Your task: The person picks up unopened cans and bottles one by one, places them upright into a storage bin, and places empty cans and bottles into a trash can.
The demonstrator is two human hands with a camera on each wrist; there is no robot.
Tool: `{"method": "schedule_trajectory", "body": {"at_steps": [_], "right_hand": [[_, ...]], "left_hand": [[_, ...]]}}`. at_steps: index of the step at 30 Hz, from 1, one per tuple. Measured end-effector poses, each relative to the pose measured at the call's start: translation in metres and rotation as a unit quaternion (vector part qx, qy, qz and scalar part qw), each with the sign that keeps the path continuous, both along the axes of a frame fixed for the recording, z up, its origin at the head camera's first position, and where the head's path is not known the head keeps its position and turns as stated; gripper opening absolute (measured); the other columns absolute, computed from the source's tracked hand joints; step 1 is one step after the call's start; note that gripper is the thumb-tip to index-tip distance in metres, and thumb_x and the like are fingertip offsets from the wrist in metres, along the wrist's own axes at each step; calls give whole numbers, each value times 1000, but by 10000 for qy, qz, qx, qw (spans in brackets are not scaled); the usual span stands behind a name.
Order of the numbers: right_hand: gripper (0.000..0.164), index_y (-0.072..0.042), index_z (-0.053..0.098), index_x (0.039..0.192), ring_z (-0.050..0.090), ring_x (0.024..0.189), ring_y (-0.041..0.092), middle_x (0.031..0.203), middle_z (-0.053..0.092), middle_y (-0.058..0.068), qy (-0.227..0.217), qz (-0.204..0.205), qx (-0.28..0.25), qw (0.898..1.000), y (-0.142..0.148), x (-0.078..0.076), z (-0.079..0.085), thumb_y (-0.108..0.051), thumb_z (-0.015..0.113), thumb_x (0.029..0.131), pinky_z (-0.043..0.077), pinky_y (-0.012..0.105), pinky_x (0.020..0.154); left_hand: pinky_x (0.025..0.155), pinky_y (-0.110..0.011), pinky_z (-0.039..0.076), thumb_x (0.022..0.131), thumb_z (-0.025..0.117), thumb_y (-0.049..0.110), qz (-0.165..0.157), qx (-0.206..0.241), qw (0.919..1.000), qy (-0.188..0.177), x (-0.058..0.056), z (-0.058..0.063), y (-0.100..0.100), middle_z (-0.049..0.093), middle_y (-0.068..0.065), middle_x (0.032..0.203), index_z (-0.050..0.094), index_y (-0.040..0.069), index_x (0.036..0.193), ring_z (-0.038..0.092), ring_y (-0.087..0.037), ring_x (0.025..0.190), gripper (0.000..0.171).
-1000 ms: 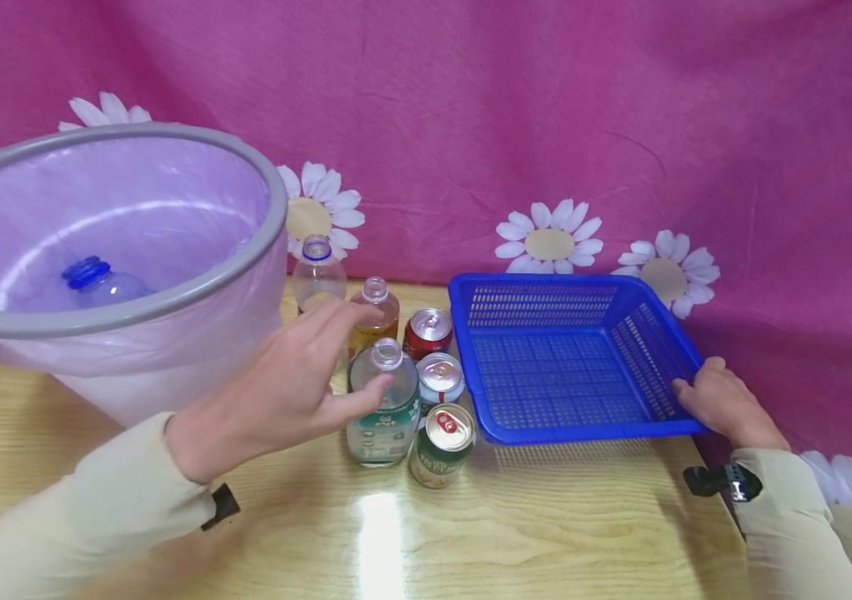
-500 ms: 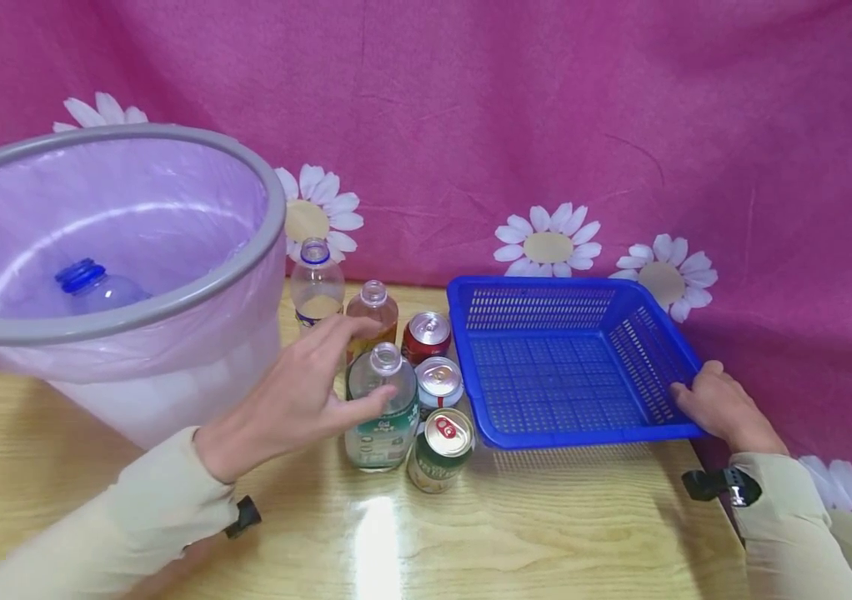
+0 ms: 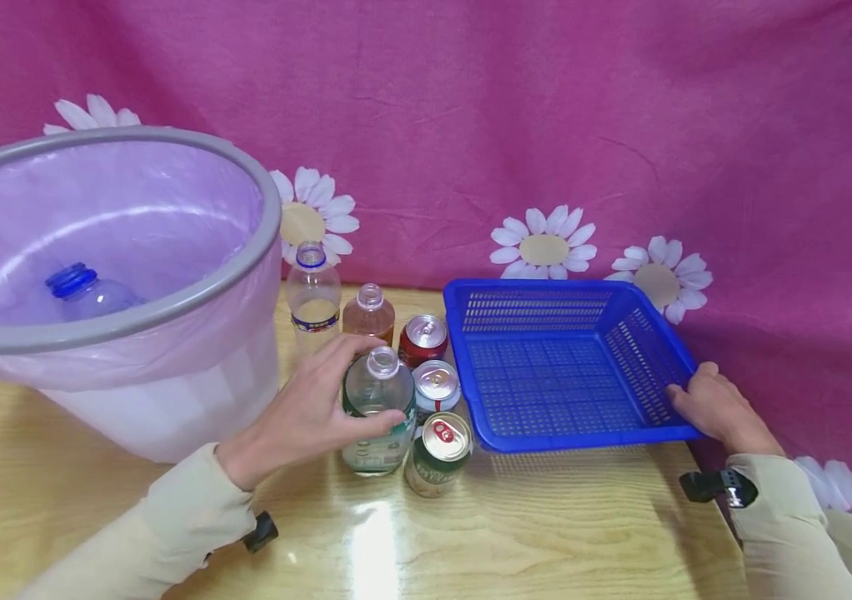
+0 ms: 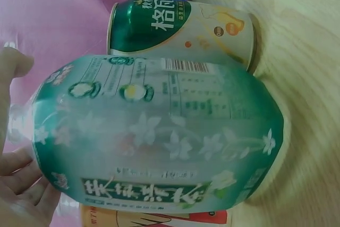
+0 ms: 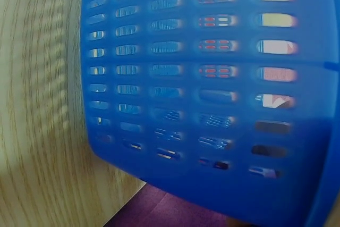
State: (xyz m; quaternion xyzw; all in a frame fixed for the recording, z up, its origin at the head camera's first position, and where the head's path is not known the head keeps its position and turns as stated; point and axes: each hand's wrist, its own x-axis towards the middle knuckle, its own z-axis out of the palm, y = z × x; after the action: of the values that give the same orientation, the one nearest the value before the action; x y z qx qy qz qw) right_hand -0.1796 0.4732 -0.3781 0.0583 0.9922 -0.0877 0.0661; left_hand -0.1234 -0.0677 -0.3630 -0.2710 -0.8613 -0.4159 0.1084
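Observation:
In the head view my left hand (image 3: 321,408) stands around the upper part of a clear plastic bottle (image 3: 375,454) with a green label. Its thumb reaches across the front and its fingers pass behind. In the left wrist view the spread fingers (image 4: 24,192) lie beside the shoulder of that uncapped bottle, with the thumb apart from it. My right hand (image 3: 722,408) grips the right rim of a blue plastic basket (image 3: 546,433), thumb over the inside. From the right wrist the basket's slotted wall (image 5: 191,89) fills most of the view, and the hand is nearly all hidden.
Close by stand a green-and-gold can (image 3: 433,471), a white can (image 3: 436,383), a red can (image 3: 424,337), an amber bottle (image 3: 368,315) and a clear bottle (image 3: 313,292). A lined bin (image 3: 193,392) at left holds a blue-capped bottle (image 3: 88,292). A pink curtain (image 3: 426,125) hangs behind.
My left hand has moved right and down, closer around the green-labelled bottle. My right hand stays on the basket rim. The whole view has shifted slightly.

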Motion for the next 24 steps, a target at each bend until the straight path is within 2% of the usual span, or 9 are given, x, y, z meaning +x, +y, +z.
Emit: {"method": "schedule_trajectory", "body": {"at_steps": [7, 14, 20, 24], "right_hand": [[66, 33, 25, 123, 57, 93, 59, 104, 50, 51, -48, 24, 7, 10000, 1, -2, -2, -25, 46, 102, 48, 72, 88], [61, 30, 31, 117, 58, 90, 59, 99, 53, 49, 96, 70, -25, 9999, 2, -3, -5, -26, 47, 102, 48, 70, 83], [60, 31, 30, 116, 58, 91, 61, 101, 51, 51, 121, 52, -38, 9999, 4, -1, -5, -25, 47, 101, 48, 70, 84], [60, 30, 30, 115, 58, 91, 61, 101, 51, 51, 82, 24, -2, 10000, 2, -3, -5, -26, 47, 101, 49, 70, 83]], "left_hand": [[96, -43, 59, 77, 89, 42, 134, 165, 9997, 104, -2, -9, 1, 64, -3, 129, 57, 12, 136, 62, -18, 117, 73], [95, -41, 57, 77, 89, 44, 273, 285, 9992, -98, -3, -19, 3, 63, 2, 128, 57, 18, 134, 62, -15, 114, 70], [97, -44, 54, 74, 90, 44, 297, 406, 9986, 165, -5, -25, 6, 64, 2, 127, 59, 20, 131, 62, -14, 113, 69], [100, -48, 53, 72, 90, 44, 279, 453, 9983, 230, -6, -30, 6, 61, -2, 135, 58, 17, 135, 61, -19, 120, 75]]}}
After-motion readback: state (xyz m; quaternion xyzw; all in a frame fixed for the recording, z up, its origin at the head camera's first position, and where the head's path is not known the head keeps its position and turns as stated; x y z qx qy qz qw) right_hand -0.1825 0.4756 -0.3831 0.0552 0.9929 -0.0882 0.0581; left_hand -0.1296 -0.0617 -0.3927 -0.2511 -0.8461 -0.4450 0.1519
